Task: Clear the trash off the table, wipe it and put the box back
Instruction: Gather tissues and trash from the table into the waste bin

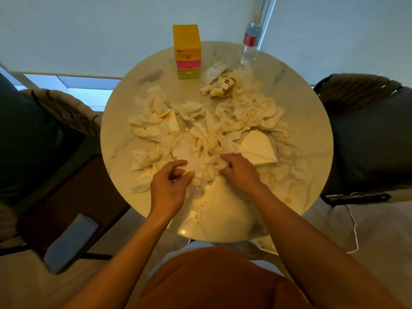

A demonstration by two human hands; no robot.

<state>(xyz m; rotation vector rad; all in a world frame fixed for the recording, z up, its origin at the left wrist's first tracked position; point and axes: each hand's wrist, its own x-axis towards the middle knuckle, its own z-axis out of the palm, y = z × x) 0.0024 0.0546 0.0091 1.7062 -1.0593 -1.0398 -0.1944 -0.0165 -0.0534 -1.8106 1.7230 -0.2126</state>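
Your left hand and right hand each close curled fingers on the crumpled tissues piled at the centre of the round worktop. The yellow box stands upright at the worktop's far edge, beyond the pile. A plastic fork lies just beyond your right hand.

Round marble-look bench: glossy, smooth.
Crumpled white tissues: soft matt paper.
Clear water bottle: shiny plastic.
Yellow box: matt cardboard.
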